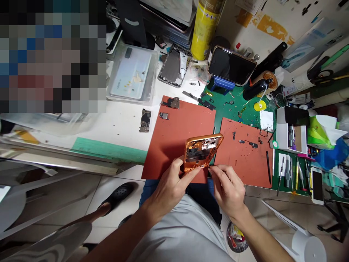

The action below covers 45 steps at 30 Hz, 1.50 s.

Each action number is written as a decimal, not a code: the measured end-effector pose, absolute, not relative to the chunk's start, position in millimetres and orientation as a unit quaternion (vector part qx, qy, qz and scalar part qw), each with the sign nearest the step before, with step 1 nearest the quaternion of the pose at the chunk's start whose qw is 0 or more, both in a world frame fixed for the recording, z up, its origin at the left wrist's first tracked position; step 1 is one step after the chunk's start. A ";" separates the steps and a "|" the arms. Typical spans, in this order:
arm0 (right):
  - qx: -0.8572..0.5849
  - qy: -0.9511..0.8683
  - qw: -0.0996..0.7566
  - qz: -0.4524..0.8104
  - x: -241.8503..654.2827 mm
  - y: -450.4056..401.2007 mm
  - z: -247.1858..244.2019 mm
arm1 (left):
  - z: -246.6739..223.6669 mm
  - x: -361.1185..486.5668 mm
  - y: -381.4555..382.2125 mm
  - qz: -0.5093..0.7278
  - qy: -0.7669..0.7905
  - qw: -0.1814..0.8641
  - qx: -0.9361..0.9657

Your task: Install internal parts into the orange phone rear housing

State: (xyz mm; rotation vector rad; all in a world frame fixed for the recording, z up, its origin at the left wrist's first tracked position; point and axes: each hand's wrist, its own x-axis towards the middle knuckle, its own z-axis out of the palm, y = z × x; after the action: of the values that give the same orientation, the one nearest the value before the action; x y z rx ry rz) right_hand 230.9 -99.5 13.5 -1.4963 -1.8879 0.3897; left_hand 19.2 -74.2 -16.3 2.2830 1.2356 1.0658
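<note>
In the head view, two bare hands work over two red mats, a left mat (pixel 188 116) and a right mat (pixel 231 145). The left hand (pixel 173 182) is closed on the lower edge of one orange phone housing (pixel 198 154), which it holds up, tilted, over the right part of the left mat. The right hand (pixel 229 187) has its fingers bent and its tips drawn together beside the housing's lower right corner; whether they pinch something small, I cannot tell.

Two small phone parts lie near the left mat's upper left corner: a camera module (pixel 174 103) and, below it, a smaller metal-cased part (pixel 164 116). One circuit board (pixel 145 120) lies to their left on the white tabletop (pixel 122 127). The right mat bears several tiny parts, too small to count surely, and one black stick (pixel 268 167) near its right edge.

Beyond the mats are one phone (pixel 231 65) on a blue stand (pixel 223 83), one grey phone frame (pixel 169 67) with a white tube (pixel 183 65) across it, and one yellow spray can (pixel 201 36).
</note>
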 end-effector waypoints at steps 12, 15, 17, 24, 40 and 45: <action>-0.708 -0.356 0.340 0.507 198.0 -88.4 26.2 | -42.6 15.4 -82.1 0.357 0.449 0.211 0.791; -0.717 -0.332 0.346 0.507 197.3 -85.2 25.1 | -45.1 15.0 -83.0 0.349 0.451 0.218 0.792; -0.720 -0.332 0.346 0.502 197.5 -83.7 24.9 | -42.2 14.8 -82.4 0.343 0.449 0.218 0.795; -0.715 -0.366 0.347 0.484 198.4 -82.2 25.2 | -33.6 15.0 -78.0 0.352 0.447 0.215 0.794; -0.605 -0.687 0.337 0.217 216.1 -99.2 9.7 | -36.6 14.9 -74.0 0.371 0.461 0.301 0.748; -0.567 -0.739 0.314 0.186 223.2 -93.1 -1.4 | -27.4 19.2 -68.7 0.375 0.481 0.317 0.726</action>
State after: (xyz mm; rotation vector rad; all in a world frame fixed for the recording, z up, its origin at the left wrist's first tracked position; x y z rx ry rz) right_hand 223.2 -93.1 -1.4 -1.4936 -1.9475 0.4901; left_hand 19.2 -68.7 -27.4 1.9124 1.2665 0.9876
